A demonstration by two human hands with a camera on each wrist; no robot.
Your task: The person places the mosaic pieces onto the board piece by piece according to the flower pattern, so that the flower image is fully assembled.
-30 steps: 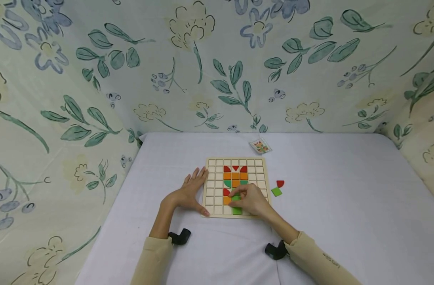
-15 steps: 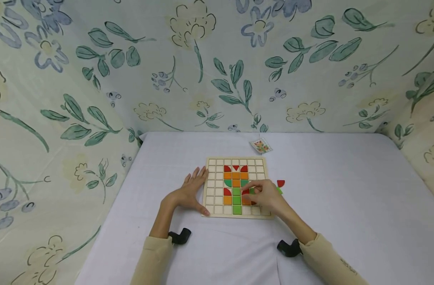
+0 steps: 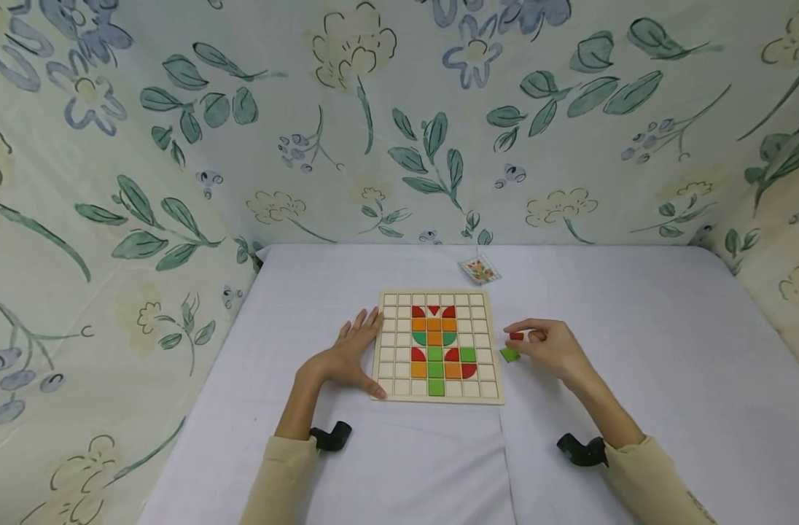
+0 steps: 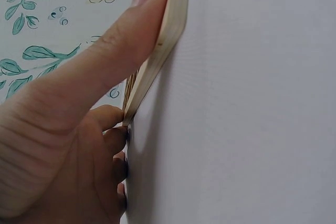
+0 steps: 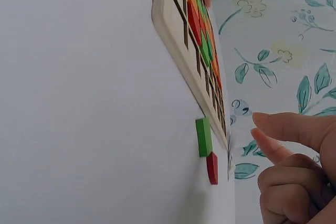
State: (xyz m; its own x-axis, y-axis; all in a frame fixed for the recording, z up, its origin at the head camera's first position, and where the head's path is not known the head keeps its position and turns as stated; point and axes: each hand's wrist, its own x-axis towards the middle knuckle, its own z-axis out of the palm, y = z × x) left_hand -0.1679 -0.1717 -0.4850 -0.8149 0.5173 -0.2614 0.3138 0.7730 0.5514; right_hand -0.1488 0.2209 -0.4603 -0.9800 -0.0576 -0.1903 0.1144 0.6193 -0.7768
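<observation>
A wooden grid board (image 3: 473, 400) lies on the table, with red, orange and green tiles set in its middle cells. My left hand (image 3: 343, 359) rests along the board's left side, fingers spread and thumb on the near corner. To the right of the board my right hand (image 3: 557, 350) hovers, thumb and index finger held apart around a red rounded tile (image 3: 516, 336). In the right wrist view that red tile (image 5: 212, 168) lies on the cloth, apart from the fingertips. A green square tile (image 3: 509, 355) lies beside it, close to the board.
A small picture card (image 3: 480, 269) with a coloured pattern lies behind the board. White cloth (image 3: 636, 328) covers the table. A floral curtain (image 3: 399, 131) hangs at the back and sides. Black wrist-worn pieces (image 3: 582, 450) sit at both cuffs.
My right hand has moved right, off the board to the loose tiles. The right-hand tiles on the board, a red one and a green one among them, are now uncovered. My left hand stays put.
</observation>
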